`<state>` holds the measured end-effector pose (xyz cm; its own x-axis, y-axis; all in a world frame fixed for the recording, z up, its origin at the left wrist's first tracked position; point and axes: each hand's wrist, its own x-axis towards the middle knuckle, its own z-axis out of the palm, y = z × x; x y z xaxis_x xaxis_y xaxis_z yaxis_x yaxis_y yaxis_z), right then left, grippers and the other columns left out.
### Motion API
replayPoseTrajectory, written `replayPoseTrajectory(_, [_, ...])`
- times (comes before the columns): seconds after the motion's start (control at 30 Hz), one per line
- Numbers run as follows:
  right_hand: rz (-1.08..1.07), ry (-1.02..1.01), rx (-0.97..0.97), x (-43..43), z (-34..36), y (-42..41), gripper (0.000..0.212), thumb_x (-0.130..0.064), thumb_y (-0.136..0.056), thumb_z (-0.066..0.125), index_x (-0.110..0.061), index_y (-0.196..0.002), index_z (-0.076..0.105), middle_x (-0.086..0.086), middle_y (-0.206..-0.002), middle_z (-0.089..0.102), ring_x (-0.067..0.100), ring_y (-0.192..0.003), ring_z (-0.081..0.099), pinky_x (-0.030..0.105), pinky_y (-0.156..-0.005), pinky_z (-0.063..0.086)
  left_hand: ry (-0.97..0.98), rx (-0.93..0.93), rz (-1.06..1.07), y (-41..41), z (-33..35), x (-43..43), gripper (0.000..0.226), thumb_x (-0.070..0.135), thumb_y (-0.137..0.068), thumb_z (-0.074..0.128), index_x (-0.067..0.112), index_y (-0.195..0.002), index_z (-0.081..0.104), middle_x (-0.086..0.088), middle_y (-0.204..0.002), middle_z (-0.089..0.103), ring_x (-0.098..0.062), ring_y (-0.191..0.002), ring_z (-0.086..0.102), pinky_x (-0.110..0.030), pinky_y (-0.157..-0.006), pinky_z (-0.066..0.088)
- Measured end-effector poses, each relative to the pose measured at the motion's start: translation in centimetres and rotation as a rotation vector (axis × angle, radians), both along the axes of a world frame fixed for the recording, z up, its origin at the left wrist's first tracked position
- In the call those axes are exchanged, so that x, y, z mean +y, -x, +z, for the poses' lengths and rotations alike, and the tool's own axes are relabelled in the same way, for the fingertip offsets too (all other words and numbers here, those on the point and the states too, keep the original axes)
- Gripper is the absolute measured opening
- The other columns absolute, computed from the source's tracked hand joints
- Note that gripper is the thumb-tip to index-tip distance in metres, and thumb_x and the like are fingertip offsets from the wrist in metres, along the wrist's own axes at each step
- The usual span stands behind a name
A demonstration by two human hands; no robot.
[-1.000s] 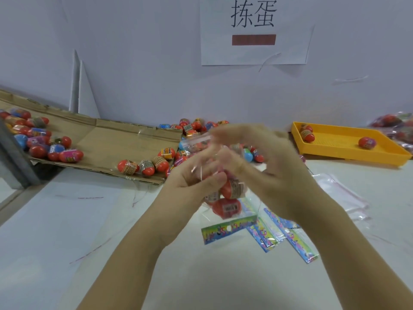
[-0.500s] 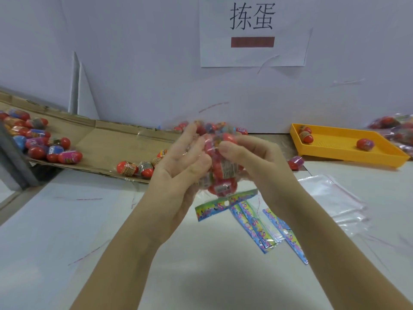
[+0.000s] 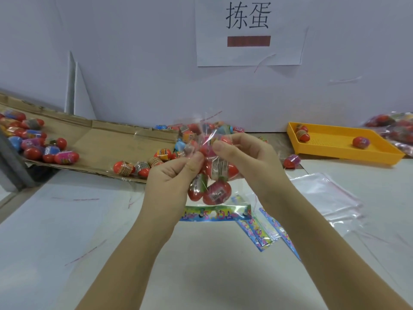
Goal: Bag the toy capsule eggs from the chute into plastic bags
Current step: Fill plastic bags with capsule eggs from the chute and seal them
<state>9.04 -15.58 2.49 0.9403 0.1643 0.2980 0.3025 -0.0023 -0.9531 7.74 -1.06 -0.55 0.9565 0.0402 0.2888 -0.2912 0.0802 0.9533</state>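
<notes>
Red capsule eggs (image 3: 218, 191) sat bunched in a clear plastic bag (image 3: 202, 128) that hung in the air above the bench (image 3: 67, 231), just below and between the two sets of fingers. The left hand (image 3: 174, 177) pinched the film at the bag's neck, its thumb and curled fingers (image 3: 194, 164) clamped on it. The right hand (image 3: 252, 159) pinched the same neck from the other side, its fingers (image 3: 220, 148) closed on the film and nearly touching those of the left. Loose film stood up above both pinches. A printed header strip (image 3: 214, 214) appeared to hang at the bag's lower end, beneath the fingers.

The step in hand looked like closing a filled bag. To do it well, both pinches probably needed to sit just above the topmost egg, so the load could not ride up into the mouth. The two edges of the mouth wanted laying flat and level against each other before any fold or seal. The film looked thin and slippery, so a firm pinch with little sideways pull seemed safest against slipping or tearing.

More loose eggs (image 3: 121, 167) waited on the cardboard chute (image 3: 107, 146), beyond and to the left of the left fingers. A stack of empty bags (image 3: 324, 193) lay to the right of the right fingers, with a yellow tray (image 3: 330, 142) beyond it.
</notes>
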Motion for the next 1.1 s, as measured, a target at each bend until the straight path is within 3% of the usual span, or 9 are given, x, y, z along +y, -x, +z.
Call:
replayPoseTrajectory(0.1, [-0.035,-0.017,0.019,0.0,0.1,0.0,0.031,-0.046,-0.067,0.069,-0.02,-0.085,0.068,0.002,-0.081,0.072,0.029,-0.074,0.066,0.045,-0.07,0.057,0.046,0.018,-0.051,0.2,0.4,-0.1,0.027,0.05,-0.076,0.065,0.027,-0.075,0.079,0.002,-0.067,0.072,-0.011,-0.061,0.062,-0.02,-0.058,0.054])
replayPoseTrajectory(0.23, [-0.032,-0.133,0.026,-0.3,0.4,0.0,0.006,-0.026,-0.076,0.072,-0.023,-0.072,0.068,-0.002,-0.07,0.067,0.012,-0.062,0.063,0.028,-0.055,0.053,0.13,0.073,-0.168,0.4,0.8,-0.1,0.041,0.054,-0.065,0.07,0.032,-0.098,0.077,-0.002,-0.097,0.076,-0.015,-0.08,0.07,-0.027,-0.063,0.058])
replayPoseTrajectory(0.33, [-0.005,-0.141,0.032,-0.3,0.5,0.2,0.017,-0.031,-0.066,0.071,-0.018,-0.076,0.069,0.002,-0.072,0.067,0.013,-0.061,0.062,0.029,-0.056,0.052,0.096,0.049,-0.165,0.5,0.7,0.0,0.041,0.047,-0.063,0.078,0.031,-0.1,0.077,0.001,-0.091,0.076,-0.013,-0.072,0.067,-0.023,-0.057,0.054])
replayPoseTrajectory(0.47, [-0.025,-0.128,-0.002,-0.2,0.1,0.0,0.008,-0.016,-0.081,0.069,-0.016,-0.073,0.069,0.005,-0.073,0.069,0.015,-0.067,0.062,0.029,-0.061,0.052,0.165,0.031,-0.163,0.6,0.7,-0.2,0.029,0.04,-0.06,0.076,0.027,-0.085,0.08,0.002,-0.079,0.076,-0.006,-0.064,0.068,-0.016,-0.05,0.051])
replayPoseTrajectory(0.53, [-0.026,-0.098,-0.026,0.0,0.0,0.0,0.006,-0.024,-0.079,0.069,-0.018,-0.077,0.071,0.006,-0.078,0.071,0.016,-0.071,0.064,0.027,-0.063,0.053,0.181,0.024,-0.131,0.5,0.7,-0.3,0.026,0.041,-0.058,0.074,0.026,-0.079,0.079,0.003,-0.074,0.075,-0.005,-0.06,0.067,-0.015,-0.049,0.05])
replayPoseTrajectory(0.67, [0.078,0.049,0.032,-0.3,-0.1,-0.3,0.044,-0.047,-0.063,0.077,-0.032,-0.103,0.064,0.0,-0.093,0.069,0.012,-0.074,0.067,0.017,-0.06,0.05,0.205,0.043,0.007,0.1,0.5,0.0,0.018,0.036,-0.055,0.076,0.025,-0.069,0.076,0.0,-0.075,0.074,-0.013,-0.064,0.068,-0.023,-0.048,0.052])
replayPoseTrajectory(0.8, [0.138,0.211,0.036,-0.2,-0.7,-0.2,0.044,-0.02,-0.067,0.087,-0.03,-0.102,0.062,0.001,-0.093,0.067,0.014,-0.074,0.071,0.021,-0.06,0.054,0.228,0.048,0.025,0.1,0.5,0.1,0.003,0.024,-0.061,0.07,0.023,-0.062,0.072,-0.004,-0.08,0.075,-0.015,-0.055,0.066,-0.022,-0.038,0.046])
replayPoseTrajectory(0.97, [0.049,0.086,-0.06,0.1,-0.7,-0.2,0.042,-0.03,-0.061,0.084,-0.027,-0.1,0.067,0.011,-0.09,0.069,0.023,-0.07,0.07,0.026,-0.06,0.055,0.272,0.048,-0.097,0.0,0.8,0.5,0.027,0.029,-0.066,0.083,0.026,-0.092,0.077,0.004,-0.08,0.072,-0.011,-0.064,0.064,-0.022,-0.049,0.05])
replayPoseTrajectory(1.1, [0.073,0.042,-0.054,-0.1,-0.4,-0.3,0.047,-0.037,-0.057,0.08,-0.023,-0.1,0.067,0.012,-0.089,0.072,0.028,-0.075,0.071,0.032,-0.063,0.058,0.287,0.001,-0.085,0.0,0.8,0.4,0.03,0.043,-0.078,0.069,0.023,-0.099,0.075,0.0,-0.086,0.074,-0.013,-0.069,0.067,-0.024,-0.054,0.054])
